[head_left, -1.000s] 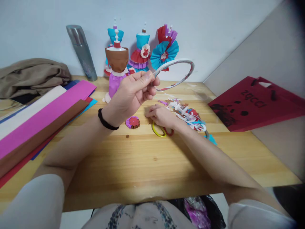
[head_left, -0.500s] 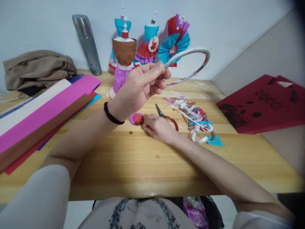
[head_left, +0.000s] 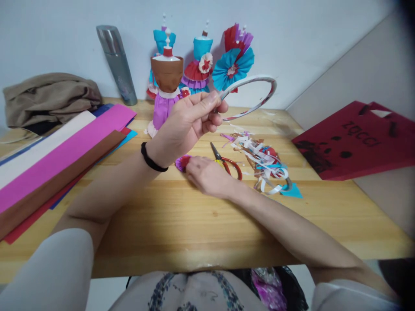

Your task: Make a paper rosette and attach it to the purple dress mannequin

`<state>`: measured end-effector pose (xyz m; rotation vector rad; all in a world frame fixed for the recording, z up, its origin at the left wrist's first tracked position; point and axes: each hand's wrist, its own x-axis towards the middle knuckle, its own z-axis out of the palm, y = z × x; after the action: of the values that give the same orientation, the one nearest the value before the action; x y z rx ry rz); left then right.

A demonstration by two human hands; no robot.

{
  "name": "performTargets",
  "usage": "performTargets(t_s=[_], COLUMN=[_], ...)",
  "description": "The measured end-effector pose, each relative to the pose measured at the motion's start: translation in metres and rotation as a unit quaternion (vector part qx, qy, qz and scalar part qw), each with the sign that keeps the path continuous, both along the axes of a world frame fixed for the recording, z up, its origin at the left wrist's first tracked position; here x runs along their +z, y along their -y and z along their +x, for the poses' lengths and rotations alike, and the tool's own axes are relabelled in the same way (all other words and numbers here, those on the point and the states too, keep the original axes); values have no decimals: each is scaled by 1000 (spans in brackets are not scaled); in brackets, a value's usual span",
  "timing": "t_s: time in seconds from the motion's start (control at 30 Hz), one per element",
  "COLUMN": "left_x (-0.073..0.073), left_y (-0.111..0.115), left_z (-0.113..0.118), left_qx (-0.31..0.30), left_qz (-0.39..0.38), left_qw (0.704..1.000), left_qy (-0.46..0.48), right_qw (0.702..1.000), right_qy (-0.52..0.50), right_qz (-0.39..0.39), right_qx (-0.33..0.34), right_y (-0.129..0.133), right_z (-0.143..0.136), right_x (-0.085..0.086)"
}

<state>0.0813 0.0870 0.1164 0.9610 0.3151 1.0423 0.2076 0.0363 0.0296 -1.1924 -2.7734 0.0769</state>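
Raised over the table, my left hand (head_left: 197, 114) pinches a thin ring-shaped roll of tape (head_left: 274, 88), white with reddish marks on its inner side. A black band circles that wrist. My right hand (head_left: 207, 175) rests low on the table, its fingers curled over a small pleated paper rosette (head_left: 181, 163) in purple and red. Those fingers hide the rosette's right part. Beside this hand lie scissors (head_left: 233, 166) with red handles, blades pointing away to the left.
Paper scraps (head_left: 266, 157) heap up right of the scissors. Folded coloured paper (head_left: 68, 151) lies left, near a brown cloth (head_left: 52, 99) and a flask (head_left: 118, 65). Dress forms in paper clothes (head_left: 167, 73) stand along the wall. A red bag (head_left: 350, 142) is at the right.
My right hand has shifted slightly left, and its fingers now cover part of the rosette. The tape roll in my left hand has moved slightly down and left in view.
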Motion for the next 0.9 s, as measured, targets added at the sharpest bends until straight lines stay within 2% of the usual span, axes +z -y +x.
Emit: performTargets(t_s=[0.07,0.1,0.17,0.23,0.4,0.47,0.53,0.6,0.67,0.77,0.9], left_x=[2,2,3,2,-2,-3,-3,-4,-4,-5,-5], left_y=[0,0,1,0,-1,-1,-2,-2,-2,-3,-2], left_z=[-1,-1,-1,0,0,1,2,3,4,5,5], left_qx=[3,7,15,16,0,3,3,6,8,9,4], left_qz=[-1,0,2,5,2,-3,-5,-8,-13,-13,-5], left_qw=[1000,1000,999,999,1000,1000,1000,999,999,999,999], left_qy=[-7,-15,-31,-34,-14,-20,-26,-33,-36,-46,-52], right_qw=[992,976,924,896,858,856,866,878,891,911,947], right_qy=[-33,-44,-62,-68,-99,-103,-77,-45,-39,-76,-114], right_qz=[-2,13,45,71,71,65,42,20,35,84,34], right_qx=[-125,-211,-375,-434,-500,-503,-492,-476,-451,-397,-297], right_y=[-5,-9,-17,-25,-31,-29,-27,-24,-22,-18,-8], right_z=[29,46,82,116,175,188,196,199,196,176,123], right_x=[9,15,24,31,31,29,27,27,29,30,22])
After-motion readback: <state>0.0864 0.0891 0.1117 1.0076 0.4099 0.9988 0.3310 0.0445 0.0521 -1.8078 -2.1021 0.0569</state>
